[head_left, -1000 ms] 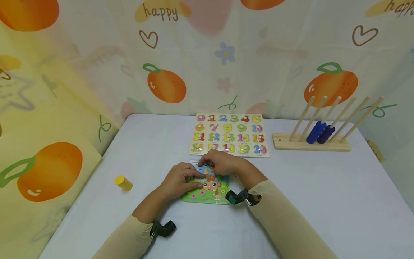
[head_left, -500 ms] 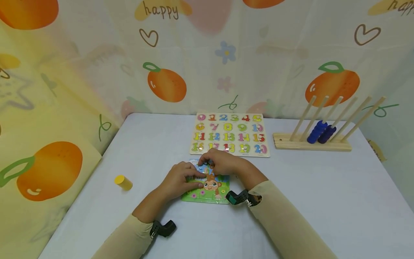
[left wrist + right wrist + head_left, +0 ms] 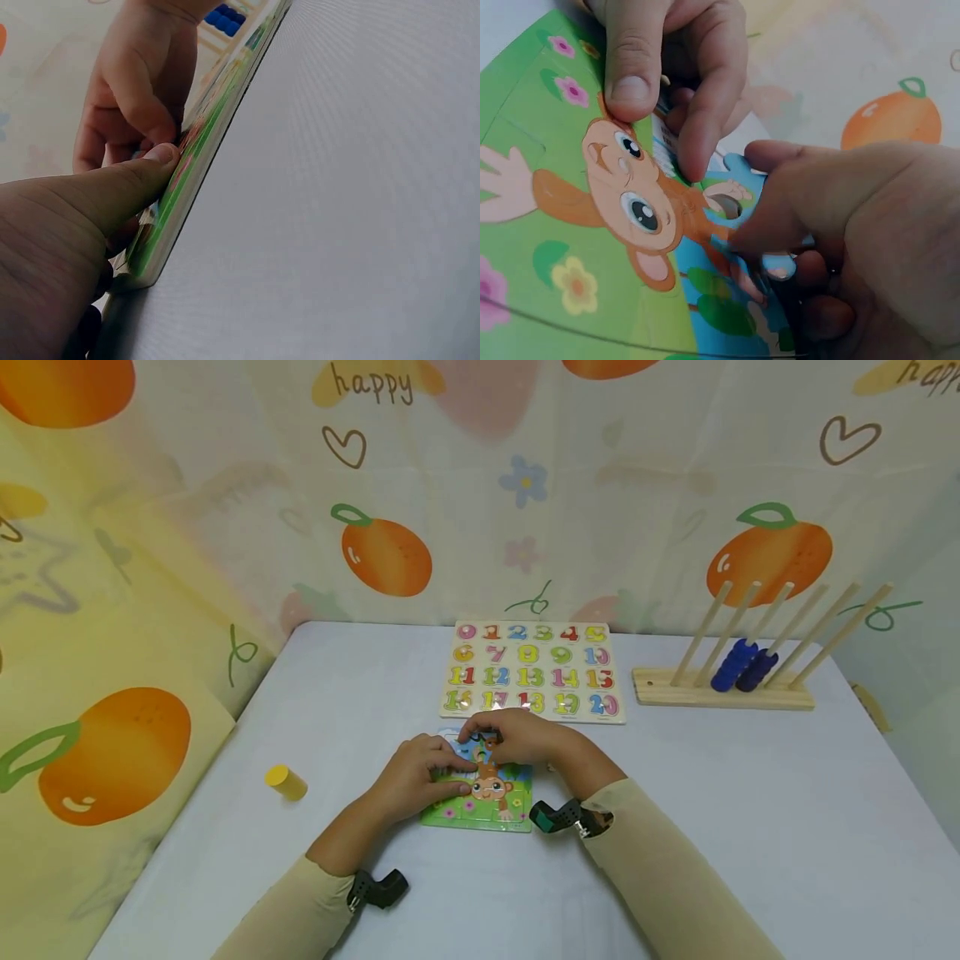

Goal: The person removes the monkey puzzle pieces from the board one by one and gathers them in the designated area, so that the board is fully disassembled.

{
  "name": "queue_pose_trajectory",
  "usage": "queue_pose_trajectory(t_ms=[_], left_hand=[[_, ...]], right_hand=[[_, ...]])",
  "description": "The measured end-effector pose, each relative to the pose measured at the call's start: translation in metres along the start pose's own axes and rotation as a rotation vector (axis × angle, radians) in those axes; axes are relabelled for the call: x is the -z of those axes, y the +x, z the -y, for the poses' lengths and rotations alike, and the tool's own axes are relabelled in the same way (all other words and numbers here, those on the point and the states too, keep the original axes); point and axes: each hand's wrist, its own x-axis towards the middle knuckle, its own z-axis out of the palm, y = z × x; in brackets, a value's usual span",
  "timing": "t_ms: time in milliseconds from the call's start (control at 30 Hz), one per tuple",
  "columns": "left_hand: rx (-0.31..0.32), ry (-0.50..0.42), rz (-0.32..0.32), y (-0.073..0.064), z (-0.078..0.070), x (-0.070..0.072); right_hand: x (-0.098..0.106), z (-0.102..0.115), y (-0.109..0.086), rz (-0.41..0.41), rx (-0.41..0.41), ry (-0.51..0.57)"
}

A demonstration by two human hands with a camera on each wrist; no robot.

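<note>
A jigsaw puzzle (image 3: 480,814) with a monkey on green grass lies flat near the middle of the table. My left hand (image 3: 416,777) rests on its left side; the thumb and forefinger press on the picture around the monkey's face (image 3: 634,184). At the puzzle's upper part, my right hand (image 3: 517,737) pinches a blue puzzle piece (image 3: 739,187) between thumb and forefinger. This piece shows part of a pale foot and sits tilted over its slot. In the left wrist view, the right hand (image 3: 142,82) meets the left thumb at the board's surface; the piece is hidden there.
Behind the puzzle lies a wooden number board (image 3: 531,668). A wooden peg stand (image 3: 723,693) with blue beads (image 3: 735,667) on its rods stands at the back right. A yellow cylinder (image 3: 287,783) is on the left of the white table (image 3: 480,893).
My right hand has shifted very slightly to the right and down at the puzzle's upper part, showing a little more of the picture. The left hand stays in place.
</note>
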Motion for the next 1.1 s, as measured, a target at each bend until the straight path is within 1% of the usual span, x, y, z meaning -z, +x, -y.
queue_pose_trajectory(t_ms=[133, 367, 500, 733, 867, 967, 1100], left_hand=[[-0.003, 0.004, 0.000, 0.000, 0.000, 0.001], [0.005, 0.008, 0.001, 0.000, -0.001, 0.002], [0.012, 0.005, 0.005, 0.001, -0.002, 0.001], [0.002, 0.002, 0.002, 0.001, 0.000, 0.000], [-0.003, 0.008, -0.003, 0.001, 0.003, -0.001], [-0.001, 0.013, -0.002, 0.001, 0.004, -0.002], [0.011, 0.008, 0.005, 0.002, 0.004, -0.003]], right_hand=[[-0.001, -0.003, -0.001, -0.021, 0.008, 0.042], [-0.006, -0.005, 0.000, -0.130, -0.006, 0.061], [-0.008, -0.006, 0.000, -0.164, -0.016, 0.084], [-0.005, -0.008, 0.000, -0.161, -0.047, 0.183], [0.001, -0.010, 0.002, -0.158, -0.036, 0.226], [0.005, -0.011, 0.002, -0.147, -0.010, 0.217], [0.008, -0.009, -0.001, -0.114, -0.006, 0.177]])
